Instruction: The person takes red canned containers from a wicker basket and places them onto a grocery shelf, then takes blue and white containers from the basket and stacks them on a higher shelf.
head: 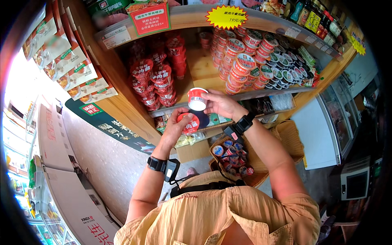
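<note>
My left hand (176, 128) grips a red cup with a printed lid (190, 123), held lid up in front of the shelf edge. Beside it, my right hand (221, 105) holds a red and white cup (197, 99) tilted, its white base towards me. Behind my hands, on the wooden shelf (200, 69), stacks of red cups (161, 76) stand at the left. Stacks of orange-red lidded tubs (244, 64) stand to the right, next to many green- and black-lidded tubs (283, 65).
A wicker basket (257, 177) with several blue- and red-lidded tubs (232, 153) stands on the floor below my right forearm, near a cardboard box (193, 151). Hanging food packets (73, 65) line the left post. White freezers (65, 190) stand left, a glass-doored cooler (337, 116) right.
</note>
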Tool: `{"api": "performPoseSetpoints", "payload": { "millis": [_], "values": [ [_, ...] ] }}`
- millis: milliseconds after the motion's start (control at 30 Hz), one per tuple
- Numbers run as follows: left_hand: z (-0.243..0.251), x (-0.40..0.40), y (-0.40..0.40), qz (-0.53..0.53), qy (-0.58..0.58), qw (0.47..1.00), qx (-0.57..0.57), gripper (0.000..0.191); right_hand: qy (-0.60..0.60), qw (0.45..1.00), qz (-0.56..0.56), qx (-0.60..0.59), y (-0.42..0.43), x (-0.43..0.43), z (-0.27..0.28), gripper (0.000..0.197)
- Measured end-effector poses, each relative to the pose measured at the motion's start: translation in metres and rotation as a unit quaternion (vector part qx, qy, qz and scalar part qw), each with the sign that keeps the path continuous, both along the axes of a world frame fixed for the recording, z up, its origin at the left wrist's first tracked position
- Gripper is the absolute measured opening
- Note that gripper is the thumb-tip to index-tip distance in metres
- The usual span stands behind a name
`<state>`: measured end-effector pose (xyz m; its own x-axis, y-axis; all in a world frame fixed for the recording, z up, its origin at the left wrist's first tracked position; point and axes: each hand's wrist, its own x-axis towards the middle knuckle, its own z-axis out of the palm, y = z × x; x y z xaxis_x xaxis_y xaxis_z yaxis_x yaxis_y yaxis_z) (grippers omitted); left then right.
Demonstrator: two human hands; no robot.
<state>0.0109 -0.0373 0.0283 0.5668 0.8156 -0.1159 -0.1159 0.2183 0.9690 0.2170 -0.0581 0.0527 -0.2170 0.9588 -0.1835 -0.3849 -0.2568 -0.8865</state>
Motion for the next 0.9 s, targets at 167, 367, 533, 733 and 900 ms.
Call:
{"api": "performPoseSetpoints", "payload": {
  "millis": [167,367,533,733,900],
  "values": [
    [-0.002,-0.001,0.000,-0.013,0.015,1.000,-0.001,0.028,-0.293,0.913,-0.154,0.240,0.056,0.012,-0.025,0.047],
    [-0.008,-0.016,0.002,0.008,0.014,0.999,-0.039,0.030,-0.549,0.751,-0.221,0.295,0.097,-0.020,-0.025,0.048],
    [-0.011,-0.022,0.006,0.019,0.024,0.998,-0.064,0.027,-0.585,0.734,-0.203,0.279,0.133,-0.018,-0.064,0.051],
    [-0.016,-0.034,0.011,0.043,0.036,0.997,-0.062,0.026,-0.613,0.732,-0.177,0.240,0.136,-0.032,-0.072,0.052],
    [-0.010,-0.028,0.012,0.035,0.047,0.996,-0.065,0.024,-0.609,0.728,-0.179,0.256,0.137,-0.023,-0.083,0.052]
  ]
}}
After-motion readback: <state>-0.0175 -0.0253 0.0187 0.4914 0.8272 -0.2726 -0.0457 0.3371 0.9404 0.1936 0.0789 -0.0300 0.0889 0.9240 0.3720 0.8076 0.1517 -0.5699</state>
